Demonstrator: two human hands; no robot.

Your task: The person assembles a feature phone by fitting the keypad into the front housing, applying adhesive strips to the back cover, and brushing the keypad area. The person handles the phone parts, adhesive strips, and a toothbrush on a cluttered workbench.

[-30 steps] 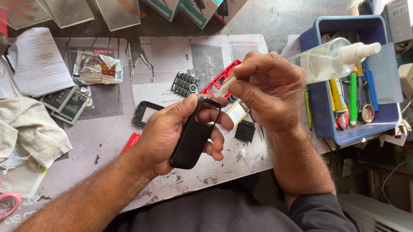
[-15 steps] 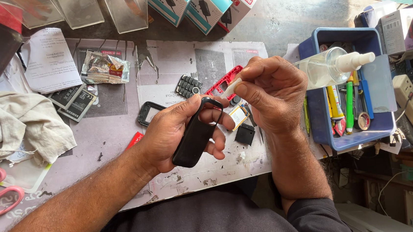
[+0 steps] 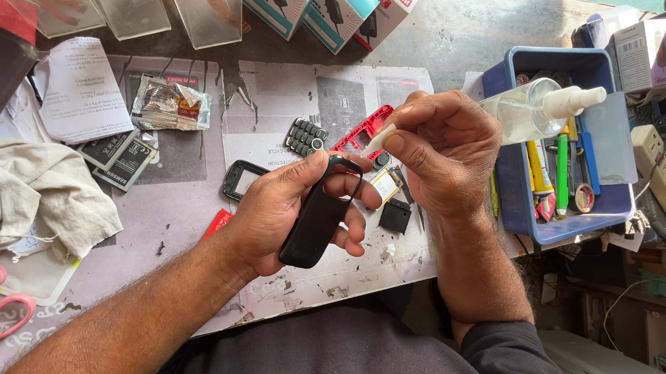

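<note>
My left hand (image 3: pixel 284 214) cradles the black phone shell (image 3: pixel 316 220) over the front middle of the tabletop (image 3: pixel 447 28), fingers curled under and thumb along the top, tilted so its open end faces my right. My right hand (image 3: pixel 445 150) pinches a small white pick (image 3: pixel 381 140) between thumb and forefinger, tip at the shell's upper edge, angled to work the seam. Keypad (image 3: pixel 304 136), red frame (image 3: pixel 360 133) and loose parts lie just behind. Blue tray (image 3: pixel 511 189) with the spray bottle (image 3: pixel 537 109) sits by the right edge. Compared with a second ago, the hands are in almost the same pose, the shell barely turned.
</note>
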